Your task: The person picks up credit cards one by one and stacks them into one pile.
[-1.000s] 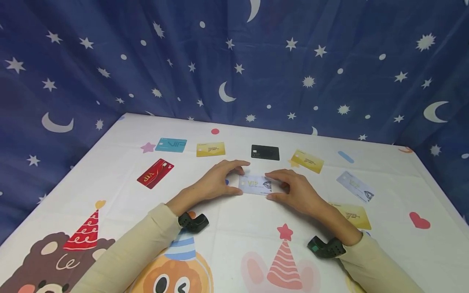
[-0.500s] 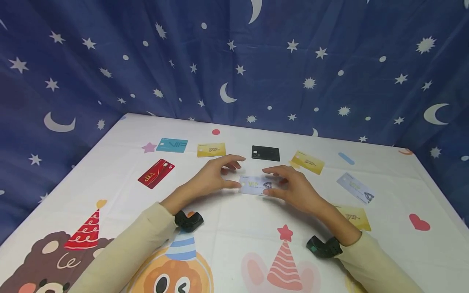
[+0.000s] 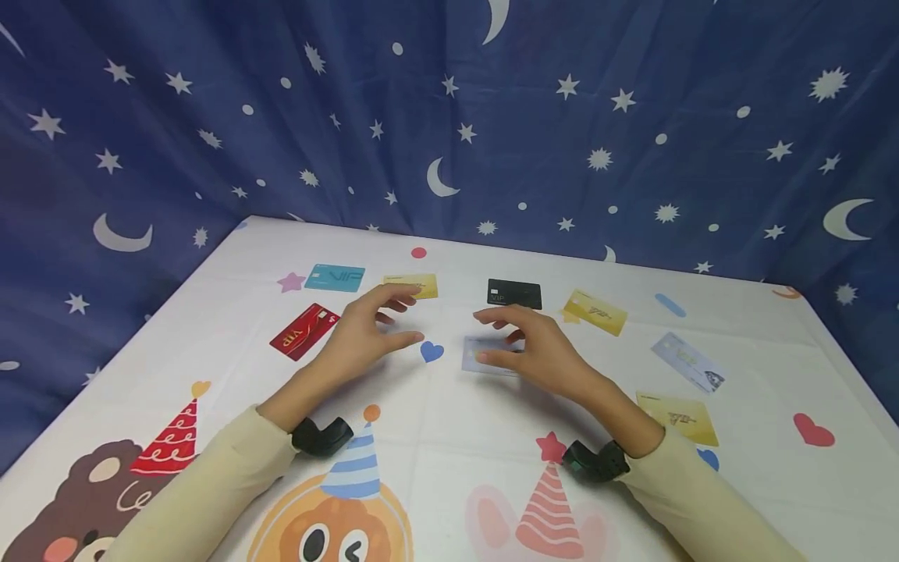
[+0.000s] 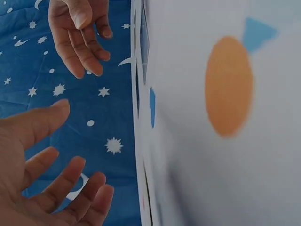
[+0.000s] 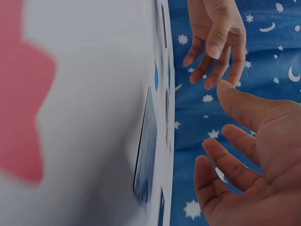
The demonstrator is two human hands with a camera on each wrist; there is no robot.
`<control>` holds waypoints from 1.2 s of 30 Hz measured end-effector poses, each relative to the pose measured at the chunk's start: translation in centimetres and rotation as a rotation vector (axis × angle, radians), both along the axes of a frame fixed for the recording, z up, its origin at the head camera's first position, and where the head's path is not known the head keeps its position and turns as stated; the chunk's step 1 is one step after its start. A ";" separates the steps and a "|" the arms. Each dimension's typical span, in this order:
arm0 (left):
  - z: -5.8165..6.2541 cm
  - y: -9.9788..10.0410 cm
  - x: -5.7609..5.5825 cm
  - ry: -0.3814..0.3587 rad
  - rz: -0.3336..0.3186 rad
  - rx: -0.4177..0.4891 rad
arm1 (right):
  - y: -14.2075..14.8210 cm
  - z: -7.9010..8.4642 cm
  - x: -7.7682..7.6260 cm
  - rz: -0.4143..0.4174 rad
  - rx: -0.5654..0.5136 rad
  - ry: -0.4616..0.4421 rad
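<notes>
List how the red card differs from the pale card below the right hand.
Color: the red card is deep red, while the pale card is a light bluish grey.
Pose: the red card lies on a clear slant; the pale card lies nearly straight across.
Visibility: the red card shows nearly whole, but the right hand hides part of the pale card.
Shared: both rest on the white cloth.

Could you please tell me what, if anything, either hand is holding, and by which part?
Nothing is held: the left hand is empty, and the right hand hovers above a pale card without gripping it.
</notes>
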State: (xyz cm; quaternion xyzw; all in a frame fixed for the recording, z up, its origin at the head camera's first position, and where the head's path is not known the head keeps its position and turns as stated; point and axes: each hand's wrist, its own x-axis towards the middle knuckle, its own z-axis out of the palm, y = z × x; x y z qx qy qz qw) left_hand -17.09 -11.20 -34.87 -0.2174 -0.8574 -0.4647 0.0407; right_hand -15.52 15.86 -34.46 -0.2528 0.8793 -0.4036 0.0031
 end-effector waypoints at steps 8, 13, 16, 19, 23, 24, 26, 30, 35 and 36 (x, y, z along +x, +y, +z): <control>0.5 -4.2 0.9 0.024 0.137 -0.059 | -2.1 0.2 -0.3 0.050 -0.020 -0.027; 0.2 -7.7 1.1 0.063 0.223 -0.097 | -2.8 -0.2 -0.3 0.085 -0.039 -0.033; 0.0 -9.1 1.5 0.066 0.263 -0.130 | -2.9 -0.4 -0.3 0.095 -0.043 -0.034; -0.2 -10.1 1.6 0.054 0.300 -0.162 | -3.3 -0.5 -0.2 0.107 -0.053 -0.031; -0.6 -11.0 1.4 0.021 0.351 -0.219 | -4.1 -0.5 0.0 0.132 -0.063 -0.036; -0.7 -11.2 1.4 0.017 0.361 -0.229 | -4.4 -0.5 0.0 0.136 -0.062 -0.037; -0.9 -11.4 1.3 0.009 0.379 -0.237 | -4.9 -0.5 0.1 0.143 -0.060 -0.042; -1.1 -11.6 1.2 -0.006 0.404 -0.233 | -6.0 -0.6 0.2 0.157 -0.071 -0.048; -1.0 -11.3 1.1 -0.042 0.394 -0.239 | -7.0 -0.8 0.1 0.178 -0.082 -0.063; -0.9 -11.1 1.1 -0.057 0.390 -0.242 | -7.1 -0.8 0.1 0.180 -0.081 -0.066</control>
